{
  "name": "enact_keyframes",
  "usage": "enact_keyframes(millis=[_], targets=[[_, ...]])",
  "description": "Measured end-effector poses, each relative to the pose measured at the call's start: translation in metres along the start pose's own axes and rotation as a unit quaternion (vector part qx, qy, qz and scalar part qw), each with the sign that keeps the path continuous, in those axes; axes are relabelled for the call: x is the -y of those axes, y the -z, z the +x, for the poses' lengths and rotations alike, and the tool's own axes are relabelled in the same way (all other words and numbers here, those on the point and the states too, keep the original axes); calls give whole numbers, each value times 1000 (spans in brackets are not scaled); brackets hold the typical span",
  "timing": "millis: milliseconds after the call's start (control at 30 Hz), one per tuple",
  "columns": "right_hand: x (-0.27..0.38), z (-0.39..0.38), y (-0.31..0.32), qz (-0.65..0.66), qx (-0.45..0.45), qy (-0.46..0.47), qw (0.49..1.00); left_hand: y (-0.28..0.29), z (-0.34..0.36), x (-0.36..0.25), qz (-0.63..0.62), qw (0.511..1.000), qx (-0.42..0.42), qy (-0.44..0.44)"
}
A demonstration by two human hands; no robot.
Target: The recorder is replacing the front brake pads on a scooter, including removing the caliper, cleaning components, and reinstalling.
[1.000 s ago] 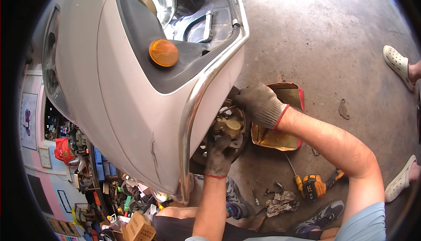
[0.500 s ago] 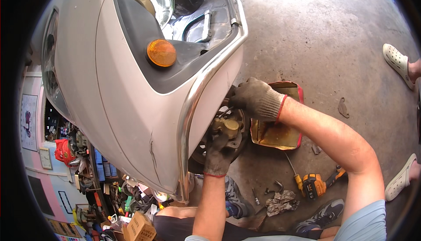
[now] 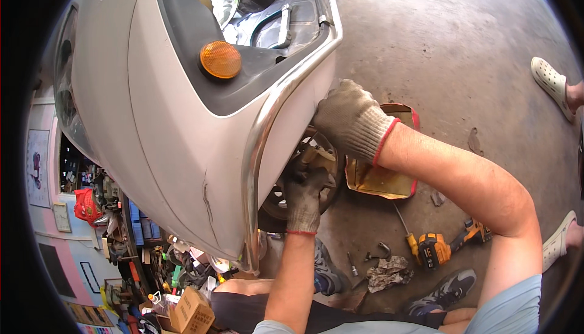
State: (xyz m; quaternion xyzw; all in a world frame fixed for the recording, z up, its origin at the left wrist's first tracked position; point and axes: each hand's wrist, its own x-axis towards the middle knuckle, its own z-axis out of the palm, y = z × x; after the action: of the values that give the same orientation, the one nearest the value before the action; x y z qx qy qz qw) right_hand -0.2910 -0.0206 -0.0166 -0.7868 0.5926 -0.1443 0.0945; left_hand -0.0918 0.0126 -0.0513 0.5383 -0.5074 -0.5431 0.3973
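Observation:
Both my hands wear grey knit gloves with red cuffs. My left hand (image 3: 304, 195) grips a part at the hub of the scooter's front wheel (image 3: 317, 162), under the white front fender (image 3: 182, 151). My right hand (image 3: 350, 118) rests higher on the same wheel, just behind the chrome guard bar (image 3: 267, 127), with fingers curled and hidden against the wheel side. What the right hand holds is not visible. An orange round reflector (image 3: 220, 59) sits on the scooter's front panel above.
A red tray holding dirty oil (image 3: 382, 179) lies on the concrete floor beside the wheel. A yellow power drill (image 3: 447, 244), a screwdriver (image 3: 404, 227), a rag (image 3: 386, 272) and small sockets lie near my shoes. Another person's feet in light sandals (image 3: 550, 81) stand at right. Cluttered shelves are at lower left.
My right hand has shifted slightly up and left along the wheel toward the chrome bar. The left hand stays at the hub.

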Motion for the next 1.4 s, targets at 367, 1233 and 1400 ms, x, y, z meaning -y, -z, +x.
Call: enact_keyframes(millis=[367,1233,1400], targets=[[-13,-1,-33,68,-85,21,994,28,-5,1,-143,982,89,90],[-23,3,-25,113,49,51,991,28,2,8,-191,971,112,86],[-26,5,-9,298,119,-28,947,18,-2,-4,-145,980,96,94]])
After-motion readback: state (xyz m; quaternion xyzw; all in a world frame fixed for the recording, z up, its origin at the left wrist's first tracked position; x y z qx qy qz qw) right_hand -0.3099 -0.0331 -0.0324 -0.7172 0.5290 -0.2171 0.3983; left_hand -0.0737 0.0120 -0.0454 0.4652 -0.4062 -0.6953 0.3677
